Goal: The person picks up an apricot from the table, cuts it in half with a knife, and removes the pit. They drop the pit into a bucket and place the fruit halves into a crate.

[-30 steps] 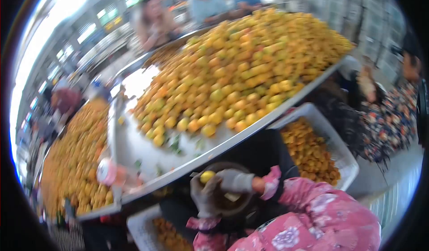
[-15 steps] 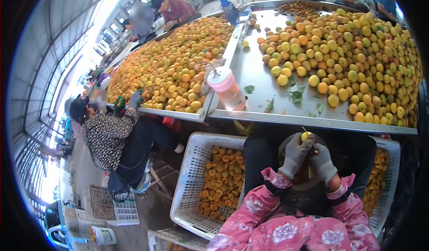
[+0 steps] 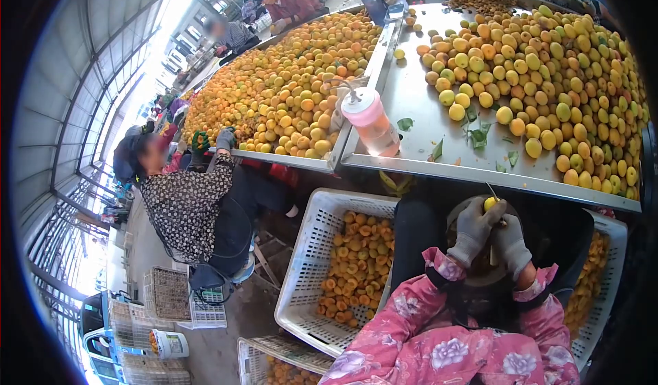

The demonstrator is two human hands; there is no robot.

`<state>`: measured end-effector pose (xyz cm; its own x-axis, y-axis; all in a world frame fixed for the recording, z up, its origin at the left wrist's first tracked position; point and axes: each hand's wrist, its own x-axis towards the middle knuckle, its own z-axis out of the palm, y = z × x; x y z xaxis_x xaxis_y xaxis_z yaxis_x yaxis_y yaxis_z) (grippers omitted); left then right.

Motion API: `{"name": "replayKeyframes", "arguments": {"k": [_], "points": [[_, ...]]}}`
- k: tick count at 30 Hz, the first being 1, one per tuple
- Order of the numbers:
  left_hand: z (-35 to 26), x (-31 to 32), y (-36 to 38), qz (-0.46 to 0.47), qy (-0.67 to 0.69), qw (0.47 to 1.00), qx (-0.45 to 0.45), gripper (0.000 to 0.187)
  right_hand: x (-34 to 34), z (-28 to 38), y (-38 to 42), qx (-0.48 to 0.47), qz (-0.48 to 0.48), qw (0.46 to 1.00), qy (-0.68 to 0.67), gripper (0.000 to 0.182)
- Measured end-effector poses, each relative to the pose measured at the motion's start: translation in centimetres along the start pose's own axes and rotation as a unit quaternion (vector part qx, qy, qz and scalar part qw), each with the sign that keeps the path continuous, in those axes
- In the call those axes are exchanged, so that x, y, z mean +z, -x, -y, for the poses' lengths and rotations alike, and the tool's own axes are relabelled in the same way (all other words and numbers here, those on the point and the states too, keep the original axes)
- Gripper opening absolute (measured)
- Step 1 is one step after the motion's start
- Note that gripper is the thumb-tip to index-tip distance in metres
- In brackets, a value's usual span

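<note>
In my left hand [image 3: 473, 233], gloved in grey, a yellow apricot [image 3: 490, 203] is held between closed fingers. A thin pointed knife blade [image 3: 491, 190] sticks up past the fruit. My right hand [image 3: 510, 244], also gloved, is closed beside the left and grips the knife; most of its handle is hidden by the fingers. Both hands are together above my lap, over a round dark container [image 3: 458, 214] partly covered by them. Just ahead, whole apricots [image 3: 548, 90] are heaped on the metal table [image 3: 425, 135].
White crates of halved apricots stand on my left [image 3: 301, 262] and right [image 3: 606, 275]. A pink-lidded bottle [image 3: 370, 121] and loose leaves [image 3: 478, 135] are on the table. A co-worker in a patterned top [image 3: 188, 207] sits at the left; other people work across the table.
The view has shifted, so the table, crates and hands appear further right. My hands stay together on the apricot and knife. The co-worker on the left has turned their head.
</note>
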<state>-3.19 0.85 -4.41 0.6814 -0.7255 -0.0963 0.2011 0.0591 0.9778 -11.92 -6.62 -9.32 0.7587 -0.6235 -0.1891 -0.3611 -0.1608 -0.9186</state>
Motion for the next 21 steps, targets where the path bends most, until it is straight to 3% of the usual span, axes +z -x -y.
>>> {"name": "replayKeyframes", "arguments": {"k": [4,6,10,12,13,19,21], "points": [[-1.1,0.2,0.3,0.004,-0.026,1.0,0.007,0.029,-0.1,1.6,0.6,-0.017,-0.02,0.999,-0.04,0.012],[-0.9,0.3,0.4,0.005,0.004,1.0,0.011,0.032,0.8,1.1,0.7,0.005,-0.046,0.99,-0.133,0.013],[-1.7,-0.4,0.0,-0.036,0.015,0.999,-0.023,0.036,1.3,1.6,1.4,0.0,-0.068,0.994,-0.082,0.014],[-2.3,-0.6,-0.2,-0.017,0.041,0.993,-0.108,0.039,1.2,1.0,1.7,-0.001,-0.056,0.997,-0.051,0.014],[-2.3,-0.6,-0.1,-0.017,0.041,0.993,-0.11,0.039,1.1,1.1,1.7,0.0,-0.055,0.997,-0.051,0.014],[-1.0,-0.3,-0.5,0.0,-0.027,0.998,-0.065,0.04,0.4,0.7,0.7,0.05,-0.041,0.998,-0.001,0.014],[-0.8,-0.3,-0.3,0.002,-0.062,0.998,-0.009,0.039,0.6,0.7,0.6,0.023,-0.054,0.996,-0.064,0.013]]}}
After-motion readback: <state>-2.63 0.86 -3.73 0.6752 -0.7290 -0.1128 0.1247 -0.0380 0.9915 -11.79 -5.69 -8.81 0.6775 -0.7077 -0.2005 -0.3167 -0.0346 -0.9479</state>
